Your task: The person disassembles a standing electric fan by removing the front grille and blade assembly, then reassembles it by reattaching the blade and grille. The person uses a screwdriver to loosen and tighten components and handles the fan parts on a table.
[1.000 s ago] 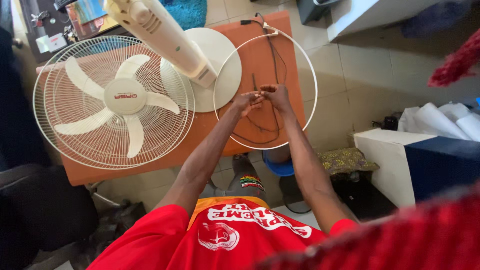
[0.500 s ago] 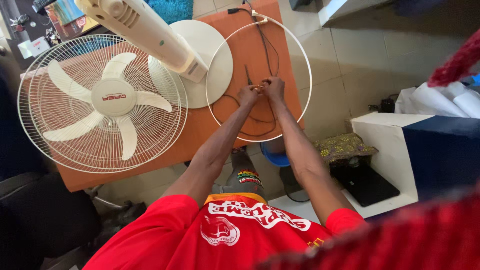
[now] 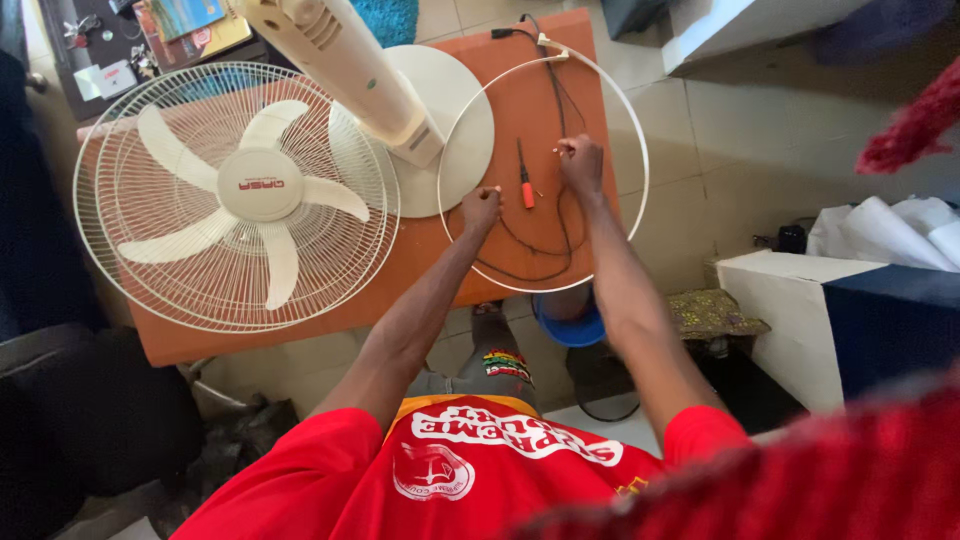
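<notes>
My left hand (image 3: 483,208) and my right hand (image 3: 580,160) are closed in pinches over an orange table (image 3: 560,60), inside a white wire ring (image 3: 640,190). Each seems to pinch a strand end of the thin black cable (image 3: 535,272) that loops on the table below them. A small pale tip shows at my right fingers. A red-handled screwdriver (image 3: 525,188) lies between the two hands, touched by neither. A cream standing fan (image 3: 258,190) lies on the table left of my left hand, its grille facing up and its round base (image 3: 455,100) beside the ring.
A dark surface with cards and small items (image 3: 110,60) sits at the top left. A blue bowl (image 3: 570,325) is under the table by my knees. A white and dark blue box (image 3: 850,320) with rolled white paper (image 3: 890,230) stands on the tiled floor at right.
My hands were together at the cable; now they have pulled apart, left hand toward the fan base, right hand up and to the right. The screwdriver now shows between them.
</notes>
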